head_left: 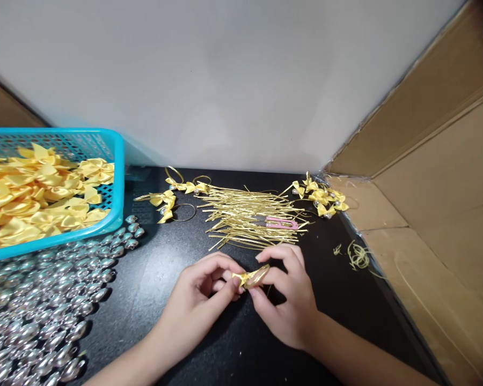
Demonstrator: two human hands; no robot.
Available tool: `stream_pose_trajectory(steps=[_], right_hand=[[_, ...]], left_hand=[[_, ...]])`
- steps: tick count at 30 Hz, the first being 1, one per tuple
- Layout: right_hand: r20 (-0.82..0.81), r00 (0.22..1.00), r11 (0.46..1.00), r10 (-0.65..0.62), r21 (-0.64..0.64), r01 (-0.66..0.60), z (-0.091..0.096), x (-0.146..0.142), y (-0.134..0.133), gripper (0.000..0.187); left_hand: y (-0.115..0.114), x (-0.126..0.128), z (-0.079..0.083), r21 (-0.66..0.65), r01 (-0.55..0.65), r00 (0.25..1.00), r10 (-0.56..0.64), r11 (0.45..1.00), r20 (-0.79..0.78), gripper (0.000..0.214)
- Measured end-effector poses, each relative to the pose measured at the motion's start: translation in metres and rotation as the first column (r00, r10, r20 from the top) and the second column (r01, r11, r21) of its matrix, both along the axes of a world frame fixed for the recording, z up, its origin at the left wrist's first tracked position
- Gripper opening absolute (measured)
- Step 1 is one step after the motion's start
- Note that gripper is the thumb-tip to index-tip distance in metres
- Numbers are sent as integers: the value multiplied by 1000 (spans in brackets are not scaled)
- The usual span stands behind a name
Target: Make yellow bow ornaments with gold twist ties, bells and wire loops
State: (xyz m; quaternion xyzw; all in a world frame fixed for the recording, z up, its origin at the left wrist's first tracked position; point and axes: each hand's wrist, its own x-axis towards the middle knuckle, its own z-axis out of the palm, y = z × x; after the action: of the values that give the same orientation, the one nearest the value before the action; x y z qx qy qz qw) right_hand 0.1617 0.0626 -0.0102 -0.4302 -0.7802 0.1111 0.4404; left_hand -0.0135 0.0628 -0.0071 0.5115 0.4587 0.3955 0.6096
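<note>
Head view. Left hand (211,289): grip pinched on a yellow bow (237,277), thumb against fingers. Right hand (285,292): grip closed at the gold loop (260,275) beside that bow, thumb and a bent finger on it, another finger raised. Bow and loop sit between the two hands, over the black table (145,279), just on the near side of the gold ties (249,206). Ties spread roughly side by side; pink-handled tool (282,223) lying among them. Beaded bows with gold loops: one left cluster (163,202), one right cluster (326,199), either side of the ties. Off to the person's left, turquoise basket (119,182) with loose yellow bows (44,187); silver beads (44,305) spread in front of it. Right edge: tangled thread (359,255) near a cardboard wall (446,171). White panel (225,80) behind.
</note>
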Motion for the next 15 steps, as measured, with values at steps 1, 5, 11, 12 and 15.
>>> stream_pose_trajectory(steps=[1,5,11,12,15], right_hand=[[-60,998,998,18,-63,-21,1,0,1,13],[-194,975,974,112,-175,-146,1,-1,5,14],[-183,975,980,127,-129,-151,-1,-2,4,15],[-178,974,980,138,-118,-160,-1,-2,3,15],[-157,975,981,156,-89,-171,-1,-3,2,15]], left_hand=[[0,0,0,5,-3,1000,3,1000,0,8],[0,-1,-1,-7,-10,999,10,1000,35,5],[-1,2,1,-21,-15,998,17,1000,56,6],[-1,2,2,11,-14,999,14,1000,30,8],[-1,4,5,114,-18,997,26,993,-71,16]])
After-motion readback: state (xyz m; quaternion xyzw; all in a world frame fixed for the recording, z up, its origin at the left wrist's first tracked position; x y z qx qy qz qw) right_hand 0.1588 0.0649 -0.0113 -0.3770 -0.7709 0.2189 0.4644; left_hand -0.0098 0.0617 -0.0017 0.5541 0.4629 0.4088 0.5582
